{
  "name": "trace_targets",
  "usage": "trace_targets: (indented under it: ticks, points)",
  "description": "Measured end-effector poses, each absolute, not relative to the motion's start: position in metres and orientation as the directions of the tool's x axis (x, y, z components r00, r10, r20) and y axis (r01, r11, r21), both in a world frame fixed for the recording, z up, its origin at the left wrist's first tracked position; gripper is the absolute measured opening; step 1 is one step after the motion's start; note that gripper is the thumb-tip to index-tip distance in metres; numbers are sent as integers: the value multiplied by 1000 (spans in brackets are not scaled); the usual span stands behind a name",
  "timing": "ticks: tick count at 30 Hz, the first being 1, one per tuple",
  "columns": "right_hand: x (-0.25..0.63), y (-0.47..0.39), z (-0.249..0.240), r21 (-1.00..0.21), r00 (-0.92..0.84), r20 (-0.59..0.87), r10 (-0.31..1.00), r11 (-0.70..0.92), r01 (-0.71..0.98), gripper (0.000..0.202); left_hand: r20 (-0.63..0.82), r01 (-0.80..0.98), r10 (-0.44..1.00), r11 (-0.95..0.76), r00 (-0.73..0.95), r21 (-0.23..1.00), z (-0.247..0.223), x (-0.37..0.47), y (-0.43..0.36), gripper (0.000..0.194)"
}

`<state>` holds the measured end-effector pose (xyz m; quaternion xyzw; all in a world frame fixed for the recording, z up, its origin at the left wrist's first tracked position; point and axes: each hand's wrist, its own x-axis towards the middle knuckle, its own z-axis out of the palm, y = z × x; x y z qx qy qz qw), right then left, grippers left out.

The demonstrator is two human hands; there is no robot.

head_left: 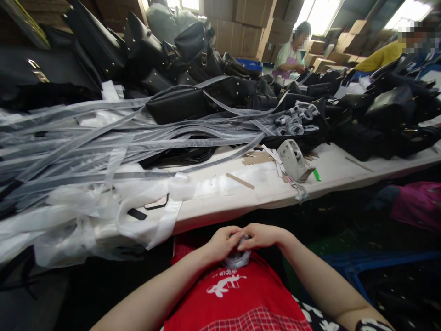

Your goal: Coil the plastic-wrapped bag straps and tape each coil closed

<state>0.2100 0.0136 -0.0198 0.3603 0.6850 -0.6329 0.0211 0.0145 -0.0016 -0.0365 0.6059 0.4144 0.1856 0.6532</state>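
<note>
Close against my red apron (255, 285), my left hand (222, 243) and my right hand (263, 236) meet fingertip to fingertip. Both are closed on a coiled strap in clear plastic (237, 261), whose lower loop shows beneath the fingers. The fingers hide its upper part. Ahead on the table, long grey straps in plastic sleeves (193, 131) stretch from the left toward a pile of similar coiled straps (296, 122). A tape dispenser (294, 161) stands near the table's front edge.
Black handbags (186, 103) are heaped along the back of the white table (213, 202). Crumpled clear plastic (79, 225) hangs over the front edge at left. Cardboard strips (257, 158) lie by the dispenser. One person (289, 59) works across the table, another in yellow (381, 57) at right.
</note>
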Motion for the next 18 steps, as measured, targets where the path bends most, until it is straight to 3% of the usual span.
trace_targets:
  ticks: [1, 3, 6, 9, 13, 16, 18]
  points:
    - [209, 20, -19, -840, -724, -482, 494, -27, 541, 42, -332, 262, 770, 219, 545, 940, -41, 14, -6, 37]
    - [210, 39, -18, -790, -618, -398, 678, 88, 606, 35, -361, 267, 805, 260, 471, 928, -50, 13, -13, 37]
    - [212, 79, -22, -578, -256, -81, 963, 164, 800, 25, -385, 259, 818, 297, 428, 919, -57, 10, -16, 38]
    - [211, 113, -32, -420, -48, 96, 994, 84, 904, 22, -401, 252, 826, 322, 397, 912, -56, 9, -15, 42]
    - [206, 128, -39, -346, -31, 141, 989, 79, 935, 19, -457, 225, 810, 400, 367, 889, -54, 6, -16, 54]
    - [206, 116, -26, -342, -34, 169, 985, 91, 935, 23, -467, 190, 803, 427, 370, 884, -55, 2, -17, 57]
    - [207, 98, -7, -423, -57, 204, 977, 141, 895, 23, -479, 178, 795, 446, 372, 877, -57, 0, -18, 56]
